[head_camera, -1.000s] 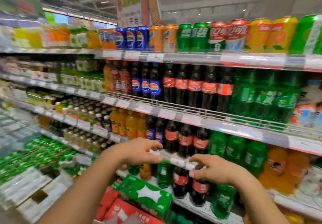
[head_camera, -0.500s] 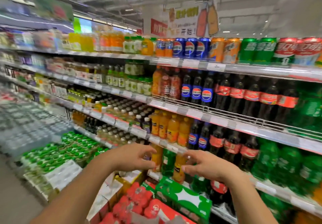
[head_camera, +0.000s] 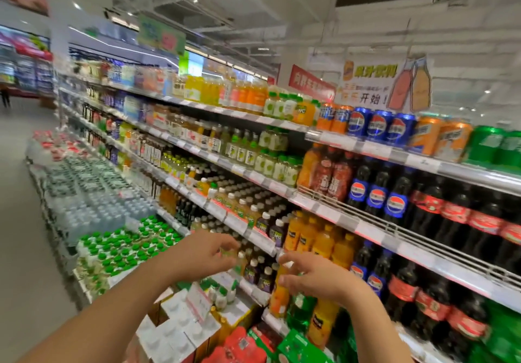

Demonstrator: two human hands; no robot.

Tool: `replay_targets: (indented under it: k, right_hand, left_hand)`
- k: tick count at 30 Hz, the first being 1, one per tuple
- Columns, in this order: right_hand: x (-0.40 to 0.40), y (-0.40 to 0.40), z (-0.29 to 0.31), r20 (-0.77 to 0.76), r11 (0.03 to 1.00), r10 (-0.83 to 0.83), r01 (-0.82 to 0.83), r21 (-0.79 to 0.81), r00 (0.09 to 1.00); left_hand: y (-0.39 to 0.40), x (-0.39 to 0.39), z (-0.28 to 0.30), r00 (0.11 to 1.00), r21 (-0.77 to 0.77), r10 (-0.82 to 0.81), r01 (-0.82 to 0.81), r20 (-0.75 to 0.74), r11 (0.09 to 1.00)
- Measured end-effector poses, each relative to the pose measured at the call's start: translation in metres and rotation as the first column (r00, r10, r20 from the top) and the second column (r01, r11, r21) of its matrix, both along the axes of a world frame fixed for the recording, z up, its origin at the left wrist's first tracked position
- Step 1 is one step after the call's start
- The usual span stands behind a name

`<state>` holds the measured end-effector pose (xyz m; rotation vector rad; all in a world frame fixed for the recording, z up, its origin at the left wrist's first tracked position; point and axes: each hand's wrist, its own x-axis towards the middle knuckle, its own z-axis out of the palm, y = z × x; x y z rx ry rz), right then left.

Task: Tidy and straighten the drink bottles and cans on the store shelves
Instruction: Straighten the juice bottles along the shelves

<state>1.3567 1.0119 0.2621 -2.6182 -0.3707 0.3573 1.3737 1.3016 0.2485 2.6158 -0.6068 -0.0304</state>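
Both hands are reaching toward bottles at a lower shelf's front edge.
The tall orange plastic juice bottle [head_camera: 279, 295] is standing there, the right hand [head_camera: 315, 278] hovering loosely curled, grasping nothing; the left hand [head_camera: 205, 252] is likewise released. White metal shelves [head_camera: 375, 233] are running down a bright store aisle.

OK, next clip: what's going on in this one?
A person stands at a supermarket drinks aisle, both arms stretched toward the lower shelves. The left hand reaches at small white-capped bottles, fingers loosely curled; whether it holds one is unclear. The right hand is at an orange juice bottle on the shelf below. The picture is motion-blurred.
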Motion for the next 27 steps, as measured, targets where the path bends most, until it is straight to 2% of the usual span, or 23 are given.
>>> replay_targets:
  k: [5,12,20,23,27]
  right_hand:
    - [0.036,0.012,0.005,-0.002,1.0,0.004,-0.004,-0.003,1.0]
    - [0.108,0.017,0.008,0.055,1.0,-0.027,0.027,-0.013,0.998]
    - [0.23,0.015,0.052,0.26,0.993,-0.112,0.099,0.063,0.959]
    - [0.271,0.012,0.078,0.318,0.993,-0.121,0.115,0.036,0.94]
    - [0.319,0.012,0.107,0.415,0.99,-0.128,0.144,-0.007,0.901]
  left_hand:
    - [0.015,0.026,0.01,0.998,0.002,0.02,-0.02,0.065,1.0]
    - [0.023,0.099,0.023,0.994,0.012,-0.038,0.037,0.105,0.999]
    - [0.028,0.226,0.074,0.963,0.136,-0.144,0.114,0.23,0.984]
    - [0.022,0.28,0.099,0.937,0.161,-0.195,0.153,0.29,0.975]
    - [0.014,0.341,0.118,0.921,0.056,-0.213,0.207,0.326,0.977]
